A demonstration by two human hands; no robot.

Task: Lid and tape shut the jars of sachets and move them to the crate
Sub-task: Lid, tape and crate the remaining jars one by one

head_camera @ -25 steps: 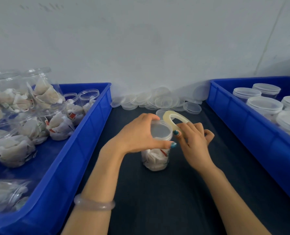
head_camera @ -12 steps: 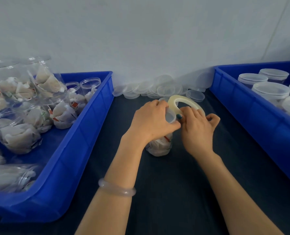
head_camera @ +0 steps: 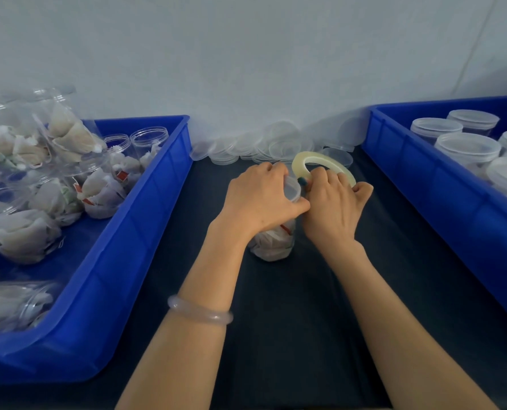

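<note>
Far left is a blue crate (head_camera: 163, 184) full of open jars (head_camera: 98, 190) stuffed with sachets, some upright and some tipped over, none lidded that I can see. The jar (head_camera: 273, 247) being worked on stands on the dark mat (head_camera: 290, 335) in the middle, between the two crates, with its lid (head_camera: 294, 189) already on.

The left hand (head_camera: 261, 199) curls over the top of it, fingers wrapped round the lid and neck, pinning it down. Behind it, a heap of loose lids (head_camera: 276, 146) lies along the wall. Just right of the jar, the right hand (head_camera: 335, 208) has its fingers hooked round a tape roll (head_camera: 298, 167), held right at the lid's rim. The thumb tip looks pressed at the seam. I can't make out the tape end itself, so I can't tell if any has stuck yet.

Handling-wise, I'd guess this thing is super light: thin clear plastic with paper sachets inside. It'll probably flex if squeezed at the belly and skate around on the mat, so the stiffer lid and neck is the smart place to grab. Smooth walls, probably a bit slippery too.

On the right, the other blue crate (head_camera: 424, 187) holds lidded jars (head_camera: 468, 147), so this one likely goes there once taped.
</note>
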